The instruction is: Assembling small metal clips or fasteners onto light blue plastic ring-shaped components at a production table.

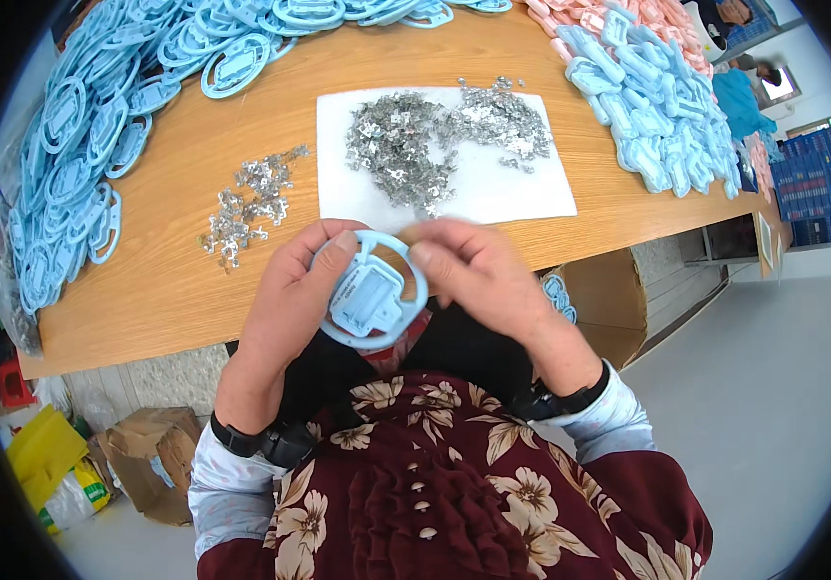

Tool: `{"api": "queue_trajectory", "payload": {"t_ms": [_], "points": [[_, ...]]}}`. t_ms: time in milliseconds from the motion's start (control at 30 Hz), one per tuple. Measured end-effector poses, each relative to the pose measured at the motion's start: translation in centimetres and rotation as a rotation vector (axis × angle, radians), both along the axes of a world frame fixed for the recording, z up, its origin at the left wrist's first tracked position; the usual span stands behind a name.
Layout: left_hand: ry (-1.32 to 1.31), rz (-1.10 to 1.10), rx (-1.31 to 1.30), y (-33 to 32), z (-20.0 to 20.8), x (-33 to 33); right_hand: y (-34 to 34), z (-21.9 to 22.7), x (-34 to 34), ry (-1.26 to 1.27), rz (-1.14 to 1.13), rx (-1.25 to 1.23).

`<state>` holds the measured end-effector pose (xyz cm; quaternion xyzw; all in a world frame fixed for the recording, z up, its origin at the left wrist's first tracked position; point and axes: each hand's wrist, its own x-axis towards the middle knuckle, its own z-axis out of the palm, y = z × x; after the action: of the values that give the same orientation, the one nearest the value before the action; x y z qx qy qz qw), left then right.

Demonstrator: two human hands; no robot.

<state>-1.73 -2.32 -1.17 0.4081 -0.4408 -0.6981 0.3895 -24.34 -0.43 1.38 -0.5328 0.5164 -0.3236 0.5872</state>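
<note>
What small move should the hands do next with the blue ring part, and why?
Probably the right hand should reach to the metal clips on the white sheet and pick one. Both hands hold the blue ring part above the table edge, and no clip is visible in the fingers.

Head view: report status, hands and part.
Left hand and right hand both gripping round light-blue plastic ring part. Held above wooden table edge. Nothing blocking.
</note>
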Motion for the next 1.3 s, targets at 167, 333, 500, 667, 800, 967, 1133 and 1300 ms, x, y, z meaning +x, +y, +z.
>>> {"api": "queue_trajectory", "payload": {"t_ms": [167,333,500,667,800,967,1133,1300], "points": [[-0.11,0.063,-0.012,-0.4,-0.2,0.5,-3.3,-1.8,-5.3,0.653,-0.241,-0.537],[-0.154,0.048,-0.024,-0.3,0.1,-0.1,-4.7,-2.9,-4.6,0.744,-0.167,-0.682],[-0.191,0.093,-0.123,-0.2,0.5,-0.7,-4.5,-1.8,-3.9,0.814,-0.177,-0.687],[-0.106,0.045,-0.099,-0.4,0.3,-1.4,-2.2,0.7,0.3,0.49,-0.17,-0.623],[-0.096,0.016,-0.127,-0.2,0.4,-1.4,-2.1,1.2,2.4,0.428,-0.074,-0.698],[-0.142,0.064,-0.183,-0.3,0.2,-0.9,-2.5,1.0,2.5,0.367,-0.032,-0.642],[-0.168,0.08,-0.218,-0.1,0.2,-0.7,-3.0,1.1,2.9,0.272,-0.016,-0.457],[-0.214,0.092,-0.287,-0.1,0.2,-0.4,-3.4,1.1,2.7,0.28,-0.022,-0.319]]}}
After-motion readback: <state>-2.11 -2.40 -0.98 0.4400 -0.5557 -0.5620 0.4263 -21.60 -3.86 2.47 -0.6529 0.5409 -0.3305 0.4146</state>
